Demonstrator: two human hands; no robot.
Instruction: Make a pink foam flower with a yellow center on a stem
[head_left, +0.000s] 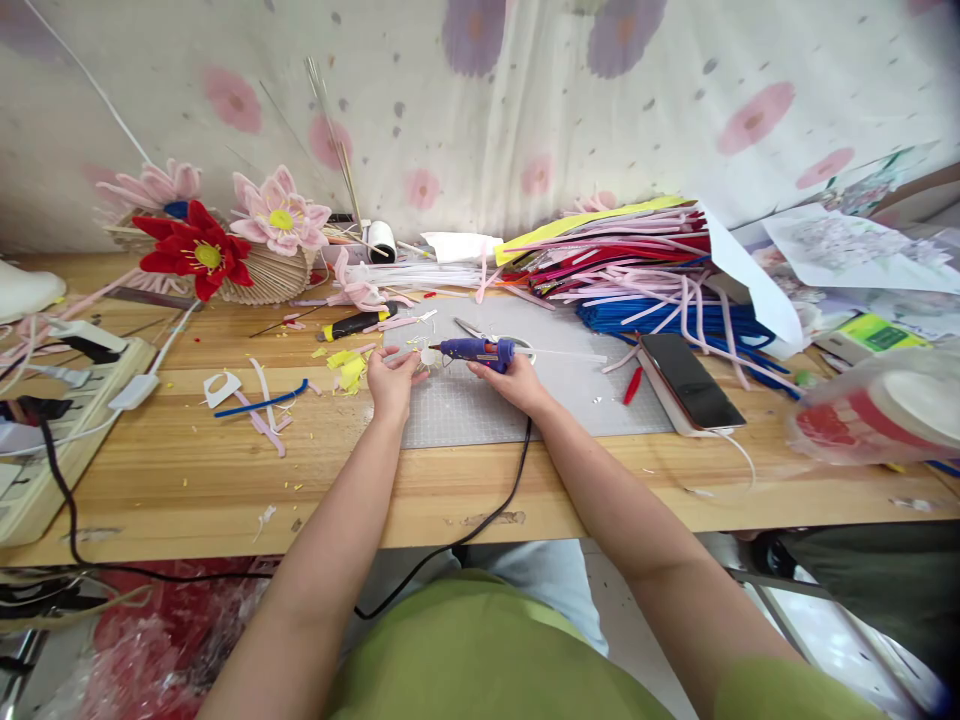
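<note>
The right hand (512,380) is closed around the glue gun (472,350), its nozzle pointing toward the left hand (396,388). The left hand's fingers are drawn together on a pale piece (428,357) just beside the nozzle, too small to make out. Good handling here would likely mean steadying both wrists, keeping the left fingertips behind the hot tip and squeezing out only a little glue. The scissors (523,343) lie just beyond the right hand on the mat (600,405); the cord (517,480) hangs below that hand over the counter (450,490) edge, so slack seems worth keeping.
</note>
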